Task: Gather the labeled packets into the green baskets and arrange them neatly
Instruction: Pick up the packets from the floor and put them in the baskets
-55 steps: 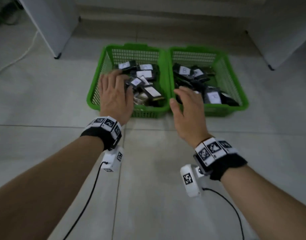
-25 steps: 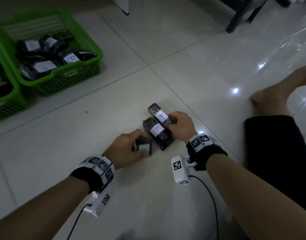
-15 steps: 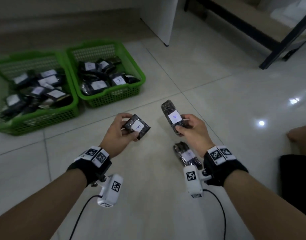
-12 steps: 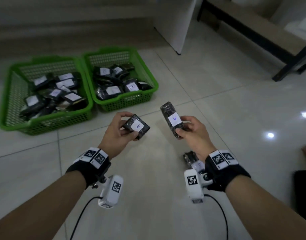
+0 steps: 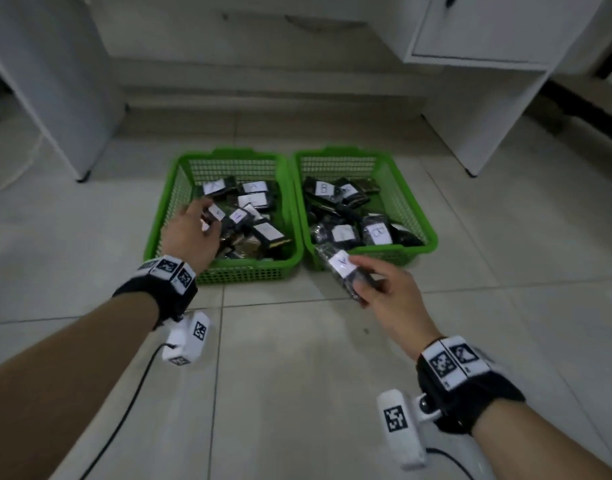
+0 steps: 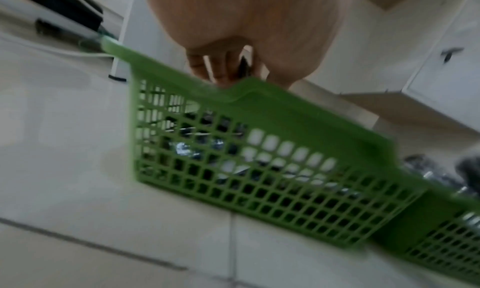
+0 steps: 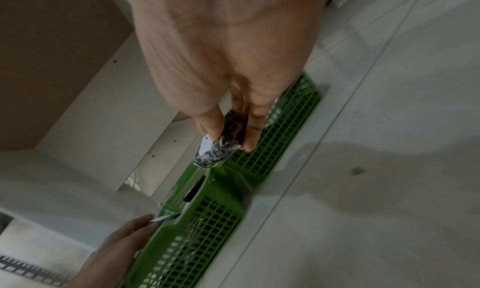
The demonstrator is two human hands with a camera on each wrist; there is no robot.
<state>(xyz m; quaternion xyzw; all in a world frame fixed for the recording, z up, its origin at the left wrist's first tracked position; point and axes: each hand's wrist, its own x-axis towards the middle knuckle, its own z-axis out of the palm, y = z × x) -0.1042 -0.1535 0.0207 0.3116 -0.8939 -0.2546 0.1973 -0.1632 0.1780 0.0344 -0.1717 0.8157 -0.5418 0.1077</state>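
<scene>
Carrying labeled packets to two green baskets
Left hand (image 5: 190, 233) pinches a packet (image 5: 217, 213) over the left basket (image 5: 242, 271); right hand (image 5: 391, 296) grips an A-labeled packet (image 5: 342, 268) before the right basket (image 5: 415, 209).

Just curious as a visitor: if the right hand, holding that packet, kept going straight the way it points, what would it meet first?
Probably the near rim of the right green basket; the right hand and its packet point up-left across it, though height is unclear.
</scene>
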